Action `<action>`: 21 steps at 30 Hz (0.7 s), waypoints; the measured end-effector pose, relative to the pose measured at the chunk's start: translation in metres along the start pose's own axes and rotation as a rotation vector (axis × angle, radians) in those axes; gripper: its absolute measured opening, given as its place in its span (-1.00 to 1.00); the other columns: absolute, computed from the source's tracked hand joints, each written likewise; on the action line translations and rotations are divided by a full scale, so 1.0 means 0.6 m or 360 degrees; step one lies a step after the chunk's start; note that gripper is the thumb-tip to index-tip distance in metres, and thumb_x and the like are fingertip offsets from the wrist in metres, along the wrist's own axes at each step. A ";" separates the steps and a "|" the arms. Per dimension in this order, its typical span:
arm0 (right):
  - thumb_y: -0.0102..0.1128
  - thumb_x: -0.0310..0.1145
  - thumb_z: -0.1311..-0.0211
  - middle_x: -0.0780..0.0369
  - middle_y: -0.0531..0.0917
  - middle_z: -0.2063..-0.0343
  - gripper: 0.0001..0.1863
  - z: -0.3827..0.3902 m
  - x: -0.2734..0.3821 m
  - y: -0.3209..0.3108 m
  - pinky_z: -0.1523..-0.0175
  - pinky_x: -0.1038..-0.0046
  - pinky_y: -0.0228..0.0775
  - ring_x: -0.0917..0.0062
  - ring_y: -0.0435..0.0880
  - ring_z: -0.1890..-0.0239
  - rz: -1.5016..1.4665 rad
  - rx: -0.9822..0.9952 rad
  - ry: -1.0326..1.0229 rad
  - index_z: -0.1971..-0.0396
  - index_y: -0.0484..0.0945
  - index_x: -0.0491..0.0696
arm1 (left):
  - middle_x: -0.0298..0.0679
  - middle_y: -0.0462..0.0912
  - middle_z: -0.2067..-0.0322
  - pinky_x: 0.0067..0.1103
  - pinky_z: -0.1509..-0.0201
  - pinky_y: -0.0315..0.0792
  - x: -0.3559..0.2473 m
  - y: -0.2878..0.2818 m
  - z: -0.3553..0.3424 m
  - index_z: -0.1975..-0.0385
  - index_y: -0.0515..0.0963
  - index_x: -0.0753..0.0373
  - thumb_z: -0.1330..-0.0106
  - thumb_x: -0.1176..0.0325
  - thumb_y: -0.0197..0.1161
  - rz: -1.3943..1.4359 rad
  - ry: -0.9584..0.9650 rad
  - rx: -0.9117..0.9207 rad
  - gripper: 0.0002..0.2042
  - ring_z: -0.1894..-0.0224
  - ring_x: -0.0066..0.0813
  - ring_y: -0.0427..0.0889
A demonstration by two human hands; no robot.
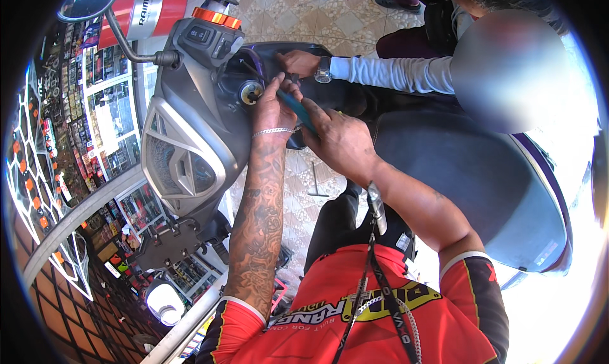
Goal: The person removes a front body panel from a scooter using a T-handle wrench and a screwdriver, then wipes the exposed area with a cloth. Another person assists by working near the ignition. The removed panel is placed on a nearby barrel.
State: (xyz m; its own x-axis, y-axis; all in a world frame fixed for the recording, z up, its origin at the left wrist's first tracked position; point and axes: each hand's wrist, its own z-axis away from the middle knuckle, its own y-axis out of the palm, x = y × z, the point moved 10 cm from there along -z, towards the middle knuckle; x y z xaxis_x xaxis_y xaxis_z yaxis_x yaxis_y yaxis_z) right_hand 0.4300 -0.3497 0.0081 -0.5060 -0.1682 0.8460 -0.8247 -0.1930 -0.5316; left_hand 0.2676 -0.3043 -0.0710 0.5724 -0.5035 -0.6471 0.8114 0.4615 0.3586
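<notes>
Now, screwdriver between both hands' fingers.

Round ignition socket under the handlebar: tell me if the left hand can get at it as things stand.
Probably yes. The left hand already has its fingertips at the round socket, with nothing between them. The right hand holds the teal-handled tool just behind, and the other person's hand stays clear above.

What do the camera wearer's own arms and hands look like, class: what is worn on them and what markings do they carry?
The left forearm is covered in dense dark tattoos, with a silver chain bracelet at the wrist. The right forearm is bare. Both arms end in short red sleeves with black panels and white trim.
</notes>
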 end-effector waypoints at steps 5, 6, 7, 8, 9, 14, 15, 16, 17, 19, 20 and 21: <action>0.22 -0.09 -0.32 0.11 0.70 0.42 -0.41 -0.041 0.011 0.024 0.37 0.26 0.58 0.26 0.73 0.44 0.0130 -0.0023 -0.0107 -0.28 0.42 -0.04 | -0.24 0.62 0.34 -0.47 0.04 0.52 -0.012 -0.010 0.000 0.17 0.52 0.25 -0.46 0.26 0.21 -0.0141 0.0049 -0.0109 -0.82 0.26 -0.38 0.62; 0.21 -0.09 -0.32 0.11 0.70 0.43 -0.40 -0.047 0.012 0.032 0.37 0.27 0.58 0.26 0.73 0.44 0.0153 -0.0006 -0.0111 -0.28 0.42 -0.06 | -0.24 0.63 0.33 -0.46 0.03 0.53 -0.016 -0.011 -0.003 0.17 0.52 0.24 -0.47 0.26 0.21 -0.0133 0.0087 -0.0098 -0.82 0.24 -0.37 0.63; 0.20 -0.08 -0.32 0.11 0.70 0.43 -0.40 -0.052 0.013 0.037 0.37 0.27 0.58 0.26 0.74 0.44 0.0166 -0.0017 -0.0116 -0.28 0.42 -0.07 | -0.23 0.64 0.32 -0.45 0.02 0.53 -0.020 -0.013 -0.005 0.17 0.52 0.24 -0.47 0.25 0.21 -0.0126 0.0124 -0.0087 -0.82 0.22 -0.36 0.63; 0.20 -0.07 -0.33 0.11 0.71 0.44 -0.39 -0.056 0.015 0.040 0.37 0.28 0.59 0.26 0.74 0.44 0.0173 -0.0044 -0.0127 -0.27 0.42 -0.08 | -0.23 0.63 0.27 -0.44 -0.01 0.54 -0.019 -0.018 -0.008 0.13 0.51 0.25 -0.50 0.25 0.16 -0.0097 0.0095 -0.0078 -0.81 0.19 -0.35 0.64; 0.19 -0.07 -0.33 0.11 0.71 0.44 -0.40 -0.060 0.015 0.045 0.37 0.28 0.59 0.26 0.74 0.44 0.0196 -0.0046 -0.0127 -0.26 0.42 -0.09 | -0.22 0.62 0.22 -0.42 -0.04 0.56 -0.017 -0.022 -0.011 0.10 0.49 0.27 -0.53 0.25 0.11 -0.0068 0.0066 -0.0069 -0.79 0.15 -0.35 0.65; 0.17 -0.06 -0.35 0.10 0.71 0.42 -0.42 -0.079 0.015 0.052 0.35 0.28 0.60 0.26 0.76 0.42 0.0231 -0.0111 -0.0137 -0.23 0.45 -0.12 | -0.18 0.62 0.14 -0.40 -0.10 0.57 -0.017 -0.037 -0.024 0.08 0.48 0.28 -0.56 0.23 0.05 0.0004 0.0097 -0.0111 -0.77 0.08 -0.30 0.66; 0.12 -0.13 -0.36 0.08 0.72 0.38 -0.45 -0.083 0.016 0.055 0.35 0.31 0.60 0.28 0.76 0.40 0.0225 -0.0092 -0.0150 -0.23 0.44 -0.15 | -0.18 0.63 0.13 -0.40 -0.11 0.56 -0.016 -0.034 -0.025 0.07 0.47 0.28 -0.56 0.22 0.05 0.0026 0.0080 -0.0076 -0.77 0.08 -0.30 0.66; 0.07 -0.20 -0.36 0.07 0.72 0.35 -0.47 -0.086 0.017 0.056 0.35 0.33 0.61 0.30 0.77 0.39 0.0218 -0.0073 -0.0162 -0.23 0.42 -0.18 | -0.17 0.63 0.13 -0.39 -0.12 0.56 -0.015 -0.033 -0.024 0.07 0.47 0.28 -0.56 0.22 0.05 0.0037 0.0065 -0.0068 -0.77 0.07 -0.29 0.66; 0.02 -0.27 -0.37 0.06 0.73 0.31 -0.49 -0.089 0.019 0.054 0.35 0.36 0.62 0.32 0.77 0.38 0.0208 -0.0089 -0.0174 -0.23 0.41 -0.22 | -0.17 0.63 0.13 -0.39 -0.12 0.56 -0.014 -0.033 -0.024 0.07 0.47 0.27 -0.56 0.22 0.04 0.0047 0.0056 -0.0068 -0.76 0.07 -0.29 0.66; 0.01 -0.26 -0.39 0.08 0.73 0.32 -0.52 -0.095 0.018 0.056 0.36 0.36 0.61 0.33 0.77 0.38 0.0216 -0.0043 -0.0157 -0.21 0.43 -0.20 | -0.16 0.64 0.13 -0.37 -0.13 0.56 -0.013 -0.033 -0.022 0.07 0.47 0.26 -0.57 0.21 0.02 0.0057 0.0046 -0.0080 -0.76 0.07 -0.29 0.66; 0.00 -0.26 -0.39 0.08 0.72 0.33 -0.53 -0.097 0.018 0.056 0.37 0.36 0.61 0.34 0.77 0.38 0.0220 -0.0037 -0.0149 -0.20 0.44 -0.19 | -0.16 0.65 0.13 -0.37 -0.14 0.55 -0.013 -0.036 -0.022 0.07 0.48 0.26 -0.57 0.21 0.02 0.0049 0.0046 -0.0110 -0.76 0.07 -0.28 0.66; 0.00 -0.26 -0.40 0.09 0.72 0.34 -0.54 -0.098 0.019 0.055 0.37 0.36 0.61 0.34 0.77 0.39 0.0233 -0.0032 -0.0148 -0.19 0.45 -0.19 | -0.16 0.65 0.13 -0.36 -0.14 0.55 -0.013 -0.035 -0.022 0.07 0.48 0.26 -0.57 0.20 0.01 0.0050 0.0047 -0.0106 -0.76 0.06 -0.28 0.66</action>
State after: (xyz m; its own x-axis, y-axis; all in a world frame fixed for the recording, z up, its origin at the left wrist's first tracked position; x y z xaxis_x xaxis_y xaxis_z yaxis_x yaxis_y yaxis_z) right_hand 0.3824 -0.3011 0.0028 -0.5962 -0.2820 0.7517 -0.7494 -0.1406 -0.6470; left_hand 0.2445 -0.3005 -0.0826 0.5931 -0.4668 -0.6560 0.7828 0.5248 0.3343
